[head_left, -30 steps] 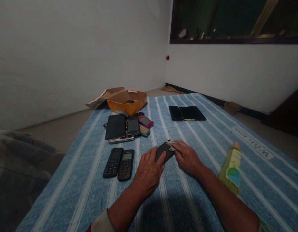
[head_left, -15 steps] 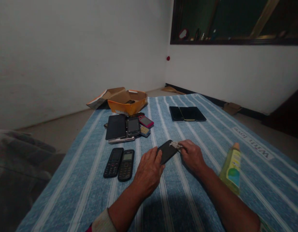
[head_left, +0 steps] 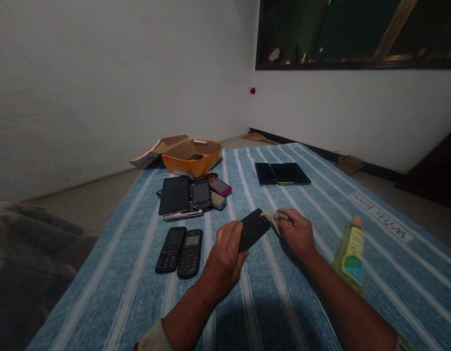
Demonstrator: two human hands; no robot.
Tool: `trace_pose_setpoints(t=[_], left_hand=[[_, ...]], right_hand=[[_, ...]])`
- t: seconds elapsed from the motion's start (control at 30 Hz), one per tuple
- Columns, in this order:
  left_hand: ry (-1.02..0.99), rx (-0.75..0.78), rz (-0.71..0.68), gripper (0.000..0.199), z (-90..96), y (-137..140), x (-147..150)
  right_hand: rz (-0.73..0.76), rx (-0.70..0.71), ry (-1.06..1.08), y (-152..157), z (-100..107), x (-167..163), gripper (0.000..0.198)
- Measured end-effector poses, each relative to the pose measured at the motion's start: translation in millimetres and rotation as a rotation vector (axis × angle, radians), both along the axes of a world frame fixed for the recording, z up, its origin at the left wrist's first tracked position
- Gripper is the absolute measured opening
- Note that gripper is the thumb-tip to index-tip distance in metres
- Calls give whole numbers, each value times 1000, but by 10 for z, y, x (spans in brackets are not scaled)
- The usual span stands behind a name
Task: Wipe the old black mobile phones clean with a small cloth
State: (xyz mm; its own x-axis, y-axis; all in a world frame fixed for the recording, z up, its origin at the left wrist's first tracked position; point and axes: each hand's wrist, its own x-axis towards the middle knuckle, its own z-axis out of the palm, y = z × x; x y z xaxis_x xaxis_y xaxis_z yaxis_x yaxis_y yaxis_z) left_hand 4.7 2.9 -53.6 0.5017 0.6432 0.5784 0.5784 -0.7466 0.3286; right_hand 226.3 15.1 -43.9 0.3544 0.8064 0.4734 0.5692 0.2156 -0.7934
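Note:
A dark smartphone (head_left: pixel 253 230) is gripped at its near left end by my left hand (head_left: pixel 224 258), fingers on one side and thumb below. At the phone's far right end, my right hand (head_left: pixel 297 233) pinches a crumpled pale cloth (head_left: pixel 272 219), whose loose tip meets or nearly meets the phone's edge. Two keypad phones, one black (head_left: pixel 170 249) and one with a pale screen (head_left: pixel 189 254), lie side by side to the left of my left hand.
Beyond them lies a pile of phones (head_left: pixel 174 195) before an open orange box (head_left: pixel 192 163). Several dark smartphones (head_left: pixel 283 173) rest in a row at the back right. A yellow-green bottle (head_left: pixel 350 258) is right of my right forearm, on the striped blue cloth (head_left: pixel 130 292).
The phone's far end has tilted up a little in my left hand. My right hand has shifted slightly right, drawing the cloth from the phone's face to its end.

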Motion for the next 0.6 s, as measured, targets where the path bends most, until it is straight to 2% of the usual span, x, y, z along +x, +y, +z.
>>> trace_pose_setpoints(t=[0.2, 0.3, 0.37, 0.5, 0.6], left_hand=[[-37, 57, 30, 71, 141, -38, -8], [-59, 69, 63, 70, 183, -63, -3], [-70, 77, 77, 69, 191, -71, 0], [-85, 87, 81, 66, 195, -74, 4], [-98, 87, 75, 64, 191, -71, 3]], right_hand=[[-31, -169, 453, 29, 35, 0, 24], [33, -190, 694, 27, 48, -30, 24], [84, -198, 780, 19, 45, -58, 22], [148, -218, 784, 11, 11, -106, 24], [144, -217, 578, 10, -9, -121, 26]])
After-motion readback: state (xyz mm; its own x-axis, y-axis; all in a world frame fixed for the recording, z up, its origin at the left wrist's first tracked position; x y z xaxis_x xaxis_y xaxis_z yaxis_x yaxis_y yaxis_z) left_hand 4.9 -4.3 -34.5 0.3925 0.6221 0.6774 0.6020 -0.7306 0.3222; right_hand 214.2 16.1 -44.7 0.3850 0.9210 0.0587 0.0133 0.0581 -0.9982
